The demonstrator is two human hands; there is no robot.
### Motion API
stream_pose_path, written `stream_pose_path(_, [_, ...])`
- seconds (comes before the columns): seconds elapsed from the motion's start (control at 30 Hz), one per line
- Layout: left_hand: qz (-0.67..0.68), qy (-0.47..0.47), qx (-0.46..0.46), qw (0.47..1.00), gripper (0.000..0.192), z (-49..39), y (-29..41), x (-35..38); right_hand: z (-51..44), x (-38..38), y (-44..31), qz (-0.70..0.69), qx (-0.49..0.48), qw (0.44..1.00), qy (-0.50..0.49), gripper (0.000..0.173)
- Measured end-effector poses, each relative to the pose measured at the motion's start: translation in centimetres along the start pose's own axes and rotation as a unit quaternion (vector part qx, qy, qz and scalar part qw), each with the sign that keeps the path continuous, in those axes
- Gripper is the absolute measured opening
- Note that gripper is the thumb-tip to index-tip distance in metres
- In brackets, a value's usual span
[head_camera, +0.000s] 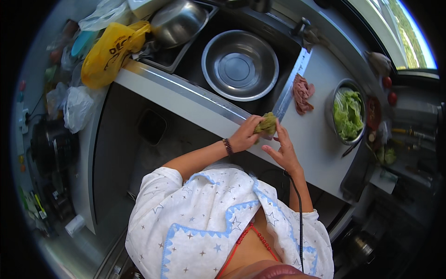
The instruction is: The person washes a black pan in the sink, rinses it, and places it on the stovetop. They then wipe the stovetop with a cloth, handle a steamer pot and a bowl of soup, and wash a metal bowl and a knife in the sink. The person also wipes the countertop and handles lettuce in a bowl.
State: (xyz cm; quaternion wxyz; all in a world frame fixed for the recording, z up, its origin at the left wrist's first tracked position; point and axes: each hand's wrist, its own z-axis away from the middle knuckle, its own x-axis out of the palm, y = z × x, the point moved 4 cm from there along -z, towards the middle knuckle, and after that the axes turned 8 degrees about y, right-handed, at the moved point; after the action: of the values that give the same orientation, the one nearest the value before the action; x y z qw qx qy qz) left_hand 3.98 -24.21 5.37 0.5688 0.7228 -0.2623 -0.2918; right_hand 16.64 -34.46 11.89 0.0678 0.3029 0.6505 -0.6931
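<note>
A bunched olive-green cloth point(267, 122) is gripped in my left hand point(246, 133), over the counter's front edge near the sink's corner. My right hand point(285, 148) is beside it with thumb and fingers apart. Its fingertips reach the cloth's right side; whether they press on it I cannot tell. Beyond the hands, a wide stainless steel basin point(240, 65) sits inside the dark sink point(190, 64), with no food visible in it. To the right of the sink, a crumpled pinkish-brown cloth point(302, 94) lies on the white countertop point(313, 153).
A metal bowl point(331, 120) of leafy greens point(348, 115) stands at the right, with a dark tray point(355, 178) nearby. Left of the sink are a tilted steel bowl point(179, 23) and a yellow plastic bag point(108, 57). A bin point(152, 126) stands below the counter. A black cable point(300, 209) crosses my right wrist.
</note>
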Motion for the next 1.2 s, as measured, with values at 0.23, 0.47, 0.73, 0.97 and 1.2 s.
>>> stream_pose_path(0.23, [0.104,-0.379,-0.060,0.918,0.057,-4.9,8.2,14.1,10.2,-11.0,3.8,-0.165,0.119,0.929,0.308,0.079])
stream_pose_path(0.47, [-0.092,-0.288,0.046,0.952,0.042,-7.0,6.7,11.1,16.1,-16.7,11.8,0.244,0.175,0.871,0.389,0.050])
stream_pose_path(0.73, [-0.399,-0.110,-0.124,0.902,0.031,-9.4,-1.0,-0.9,13.3,-18.1,11.6,0.382,0.175,0.830,0.367,0.056])
stream_pose_path(0.97, [-0.506,-0.371,-0.240,0.741,0.045,-11.7,-15.8,-1.5,8.9,-15.1,10.0,0.300,0.159,0.875,0.346,0.054])
stream_pose_path(1.2, [-0.401,-0.331,-0.100,0.848,0.022,-13.1,-5.4,-7.5,8.9,-13.8,7.2,0.282,0.151,0.868,0.380,0.052])
